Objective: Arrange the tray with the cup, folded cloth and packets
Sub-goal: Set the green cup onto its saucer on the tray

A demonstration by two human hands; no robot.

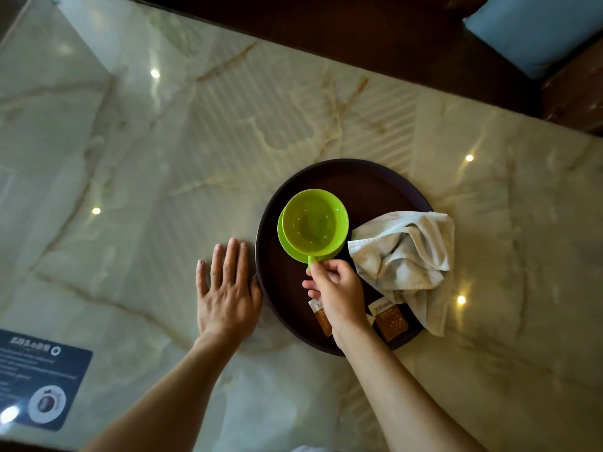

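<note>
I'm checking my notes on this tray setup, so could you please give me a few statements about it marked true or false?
1. The right hand pinches the green cup's handle. True.
2. The left hand lifts the tray. False: it lies flat on the marble table beside the rim.
3. The cloth is neatly folded. False: it is crumpled, hanging over the tray's edge.
4. Two brown packets lie on the tray. True.
</note>
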